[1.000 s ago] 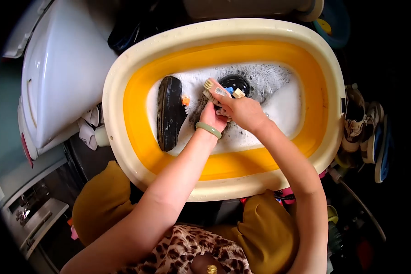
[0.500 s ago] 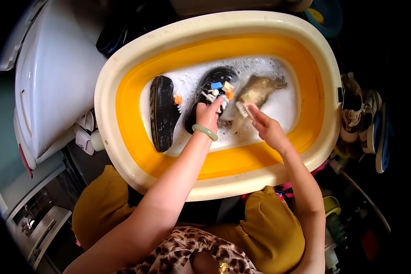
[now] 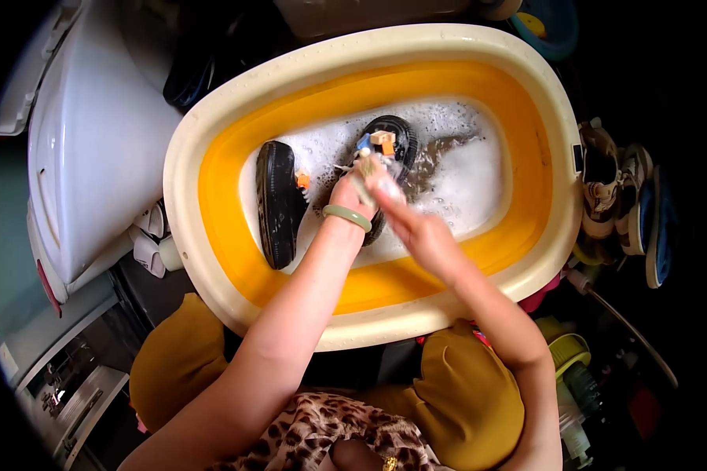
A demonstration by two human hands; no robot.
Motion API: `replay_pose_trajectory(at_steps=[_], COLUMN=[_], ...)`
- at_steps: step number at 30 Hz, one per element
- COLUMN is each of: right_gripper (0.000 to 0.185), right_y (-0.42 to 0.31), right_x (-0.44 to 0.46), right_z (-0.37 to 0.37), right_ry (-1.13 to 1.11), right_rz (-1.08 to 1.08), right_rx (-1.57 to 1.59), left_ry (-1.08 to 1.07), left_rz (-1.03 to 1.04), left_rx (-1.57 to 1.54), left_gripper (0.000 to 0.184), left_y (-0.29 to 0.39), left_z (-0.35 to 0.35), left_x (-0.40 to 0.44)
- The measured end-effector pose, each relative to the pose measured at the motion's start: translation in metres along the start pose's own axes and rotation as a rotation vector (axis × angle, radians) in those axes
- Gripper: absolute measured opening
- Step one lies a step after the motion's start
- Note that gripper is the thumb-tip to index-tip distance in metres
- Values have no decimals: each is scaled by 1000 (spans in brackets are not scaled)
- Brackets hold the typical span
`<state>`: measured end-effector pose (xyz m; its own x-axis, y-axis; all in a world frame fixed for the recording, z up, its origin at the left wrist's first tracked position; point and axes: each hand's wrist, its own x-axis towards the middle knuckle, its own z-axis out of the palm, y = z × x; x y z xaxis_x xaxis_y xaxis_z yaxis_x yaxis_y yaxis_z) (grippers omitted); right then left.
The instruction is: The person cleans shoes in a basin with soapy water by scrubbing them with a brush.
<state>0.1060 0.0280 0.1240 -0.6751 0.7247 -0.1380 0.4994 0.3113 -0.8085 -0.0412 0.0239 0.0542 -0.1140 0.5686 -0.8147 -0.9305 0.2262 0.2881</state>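
My left hand (image 3: 352,196), with a green bangle on its wrist, is closed on a black shoe (image 3: 403,140) that has blue, cream and orange block-like pieces on top. My right hand (image 3: 408,224) holds a small brush (image 3: 367,174), blurred by motion, against the shoe beside my left hand. A second black shoe (image 3: 276,206) lies on its side at the left of the basin, an orange piece (image 3: 302,179) next to it. Both shoes are in foamy water.
The basin (image 3: 182,235) has a cream rim and yellow walls. Several shoes (image 3: 635,212) stand at its right. A white curved fixture (image 3: 106,149) is on the left, and green containers (image 3: 567,349) are at the lower right.
My right hand swung out over the water on the right with the brush, then came back left onto the shoe. The murky patch at the right has partly settled into foam.
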Motion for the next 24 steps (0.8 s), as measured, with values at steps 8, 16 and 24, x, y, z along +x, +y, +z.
replay_pose_trajectory(at_steps=[8,16,24], right_gripper=[35,43,40], right_y=[16,26,134], right_x=[42,13,39], right_z=[-16,-16,-88], right_ry=[57,-79,312], right_rz=[35,-27,399], right_rx=[-312,-380,-325], left_ry=[-39,-30,-190], left_rz=[31,3,-22], left_rx=[-104,-126,-163], left_gripper=[24,19,25], left_y=[-17,-12,0], left_z=[3,-9,-33], left_x=[-3,2,-4])
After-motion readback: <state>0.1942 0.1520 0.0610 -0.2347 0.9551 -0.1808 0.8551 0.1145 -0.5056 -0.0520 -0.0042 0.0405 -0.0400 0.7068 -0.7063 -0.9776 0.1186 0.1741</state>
